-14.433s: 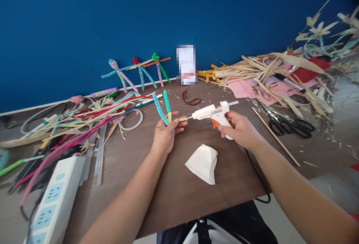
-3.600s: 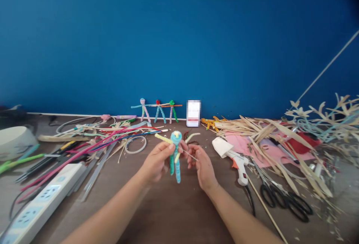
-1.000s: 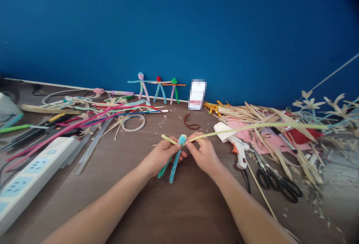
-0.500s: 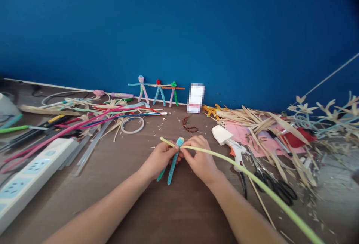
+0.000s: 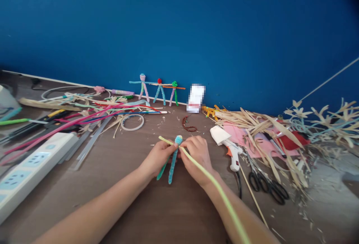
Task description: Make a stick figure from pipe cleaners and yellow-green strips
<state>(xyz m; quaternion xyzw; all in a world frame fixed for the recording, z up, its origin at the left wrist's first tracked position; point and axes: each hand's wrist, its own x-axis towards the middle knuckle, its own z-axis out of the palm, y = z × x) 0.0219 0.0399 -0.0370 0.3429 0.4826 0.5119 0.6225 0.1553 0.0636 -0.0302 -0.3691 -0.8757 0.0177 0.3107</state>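
Between my hands is a small pipe-cleaner figure (image 5: 172,166) with a light-blue wound head and two legs, one blue and one green. My left hand (image 5: 160,157) pinches it just under the head, fingers closed. A long pale-yellow pipe cleaner (image 5: 209,174) crosses the figure at the neck; its short end sticks out to the left above my left hand. My right hand (image 5: 198,158) is closed on this yellow pipe cleaner close to the neck, and the long end runs down over my right forearm. My fingers hide the exact crossing.
Three finished-looking pipe-cleaner figures (image 5: 159,90) lean on the blue wall. A white glue gun (image 5: 233,156), black-handled scissors (image 5: 267,188) and dried husk strips (image 5: 249,120) lie right. A power strip (image 5: 36,165), pink pipe cleaners (image 5: 71,125) and a clear ring (image 5: 132,128) lie left.
The long end of the yellow pipe cleaner has swung down and left, now draping over my right forearm. My left hand keeps its pinch on the figure. The view has shifted slightly.
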